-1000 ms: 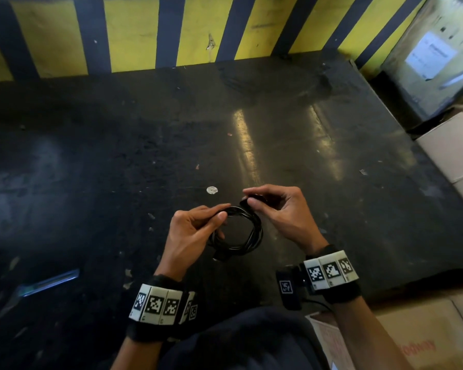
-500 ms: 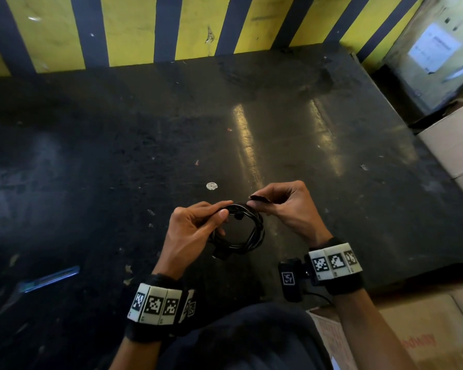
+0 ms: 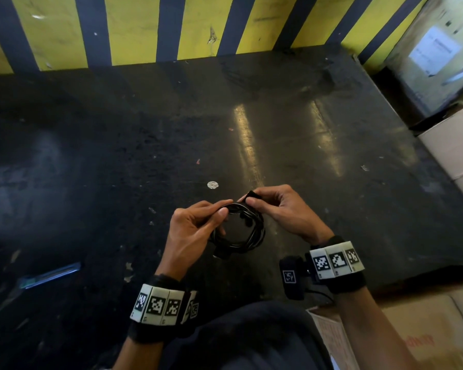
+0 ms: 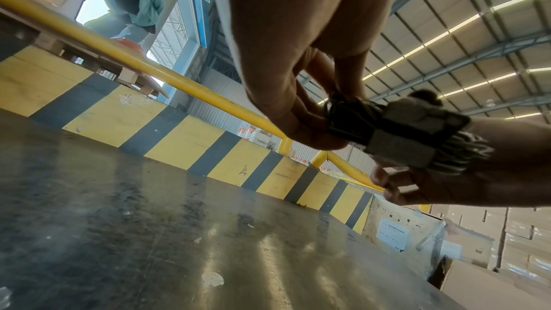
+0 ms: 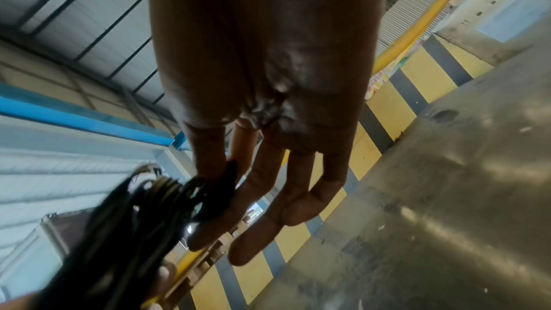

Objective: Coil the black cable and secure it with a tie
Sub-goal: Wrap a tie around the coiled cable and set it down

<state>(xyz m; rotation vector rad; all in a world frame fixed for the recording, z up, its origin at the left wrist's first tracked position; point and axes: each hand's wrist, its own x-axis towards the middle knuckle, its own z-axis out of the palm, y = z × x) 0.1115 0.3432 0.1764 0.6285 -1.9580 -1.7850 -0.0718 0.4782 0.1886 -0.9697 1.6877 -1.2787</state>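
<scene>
Head cam had the cable (image 3: 241,231) already wound into a small coil, held up over the near middle of the dark table (image 3: 305,156), between both hands. Left hand (image 3: 190,236) pinched the coil's far-left arc between thumb and fingers. Right hand (image 3: 286,209) pinched the free end of the tie (image 3: 250,195) at the coil's far edge with thumb and forefinger, and the right wrist cam showed its other fingers hanging loose and pretty straight. On the left wrist cam the tie looked like a flat strap already wrapped round the bundled strands, though I couldn't tell if it was actually fastened.

How I'd do this bit well: keep the left pinch right next to the strap so the loops can't fan out, pull the tail snug across all the strands, then press it flat onto itself. Probably worth checking no loop sits outside the wrap, since a stray one would spring loose.

Compared with a second earlier, not much had moved. The hands and coil were in about the same spot. The right fingers had been cupped over the tie end; now the tail stuck up in plain sight at the fingertips, so I'd guess it had been pulled up and out for tightening.
</scene>
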